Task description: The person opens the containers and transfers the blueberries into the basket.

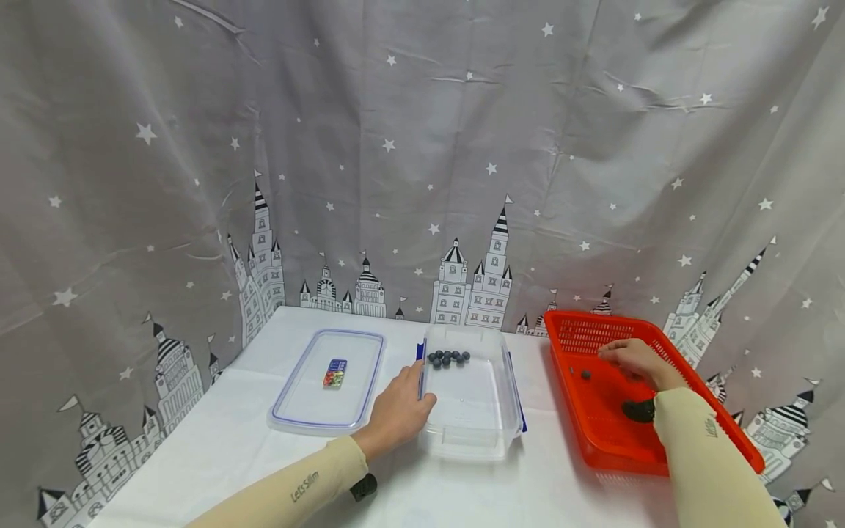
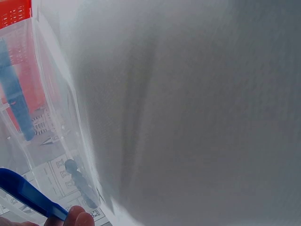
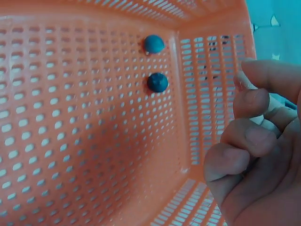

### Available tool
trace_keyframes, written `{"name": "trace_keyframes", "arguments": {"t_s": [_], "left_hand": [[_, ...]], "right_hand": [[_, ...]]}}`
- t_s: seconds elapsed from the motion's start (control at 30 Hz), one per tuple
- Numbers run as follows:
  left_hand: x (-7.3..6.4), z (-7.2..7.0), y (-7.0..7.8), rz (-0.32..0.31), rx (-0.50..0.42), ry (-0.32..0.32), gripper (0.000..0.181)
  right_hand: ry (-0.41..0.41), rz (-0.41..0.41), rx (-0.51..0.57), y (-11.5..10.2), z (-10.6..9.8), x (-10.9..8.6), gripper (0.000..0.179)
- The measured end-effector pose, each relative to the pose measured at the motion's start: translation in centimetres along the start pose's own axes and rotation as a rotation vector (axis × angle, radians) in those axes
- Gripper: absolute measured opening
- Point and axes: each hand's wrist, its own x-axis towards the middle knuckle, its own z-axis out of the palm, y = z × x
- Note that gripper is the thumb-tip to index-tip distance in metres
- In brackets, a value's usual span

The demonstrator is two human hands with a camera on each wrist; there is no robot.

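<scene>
Dark-blue round balls (image 3: 158, 83), two, in red rectangular plastic basket (image 1: 597, 425), left of nearer right hand (image 1: 637, 361): loosely curled, nothing visibly held. Left hand (image 1: 403, 400) grips blue latch (image 1: 420, 351) on clear plastic box (image 1: 472, 440).

LH (image 1: 399, 405) on box (image 1: 472, 400) — RH (image 1: 639, 359) over red bskt (image 1: 602, 425)

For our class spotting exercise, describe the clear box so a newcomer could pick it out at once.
On the white table, look between the flat lid and the red basket. The left hand grips the clear box there by a blue side flap. Unlike its neighbours, it is both deep-walled and see-through.
</scene>
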Motion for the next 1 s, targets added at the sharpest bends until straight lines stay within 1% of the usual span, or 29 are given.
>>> {"name": "trace_keyframes", "arguments": {"t_s": [0.17, 0.23, 0.5, 0.67, 0.83, 1.0], "left_hand": [[0.0, 0.0, 0.0, -0.007, -0.001, 0.003, 0.072], [0.0, 0.0, 0.0, -0.009, -0.003, 0.003, 0.072], [0.0, 0.0, 0.2, -0.01, -0.012, 0.002, 0.072], [0.0, -0.1, 0.3, -0.003, -0.016, 0.008, 0.072], [0.0, -0.1, 0.3, 0.001, -0.016, 0.008, 0.072], [0.0, -0.1, 0.2, -0.003, -0.02, 0.006, 0.072]], "right_hand": [[-0.015, -0.03, 0.015, -1.5, 0.6, 0.5, 0.043], [-0.015, -0.031, 0.018, -2.2, 0.9, 0.7, 0.044], [-0.046, -0.083, 0.011, -4.8, 1.4, 1.1, 0.046], [-0.066, -0.104, 0.017, -6.1, 2.1, 1.3, 0.046], [-0.067, -0.1, 0.0, -7.0, 2.7, 1.8, 0.043], [-0.078, -0.117, 0.016, -8.2, 3.4, 2.3, 0.038]]}}
